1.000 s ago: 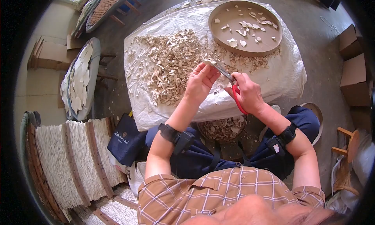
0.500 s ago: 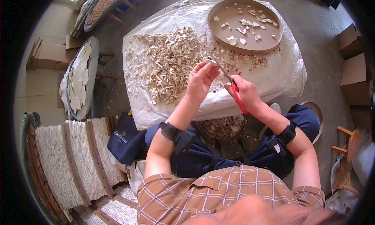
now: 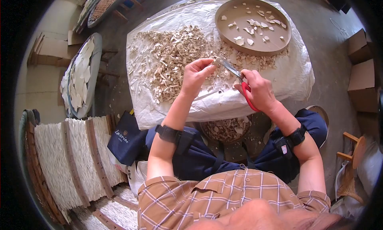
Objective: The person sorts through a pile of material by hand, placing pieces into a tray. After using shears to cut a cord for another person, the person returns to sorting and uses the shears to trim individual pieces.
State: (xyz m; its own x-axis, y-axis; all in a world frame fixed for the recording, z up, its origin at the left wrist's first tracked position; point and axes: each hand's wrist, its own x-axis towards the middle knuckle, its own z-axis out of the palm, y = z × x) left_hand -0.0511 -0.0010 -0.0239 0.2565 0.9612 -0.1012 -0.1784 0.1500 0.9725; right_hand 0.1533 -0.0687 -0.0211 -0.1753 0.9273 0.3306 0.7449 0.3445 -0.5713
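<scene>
Above the near side of a white-covered table (image 3: 199, 112), my left hand (image 3: 194, 77) pinches a small pale flake (image 3: 217, 61) between thumb and fingertips. My right hand (image 3: 259, 88) grips red-handled scissors (image 3: 230, 67), whose metal blades point up and left against the flake. How far the blades are parted is hard to see. Left of and beyond my hands spreads a heap of small off-white and brown chips (image 3: 175, 56). A round brown tray (image 3: 255, 51) at the table's far right holds several larger pale pieces.
Below the table edge, between my knees, is a round container of darker scraps (image 3: 227, 131). Racks of stacked white pieces (image 3: 52, 162) and a dark blue bag (image 3: 127, 140) are at left. A wooden stool (image 3: 359, 150) and cardboard boxes (image 3: 362, 76) stand at right.
My left hand has shifted slightly left and turned, its fingers closing more tightly on the flake. My right hand has moved slightly right with the scissors, and more of the blades shows.
</scene>
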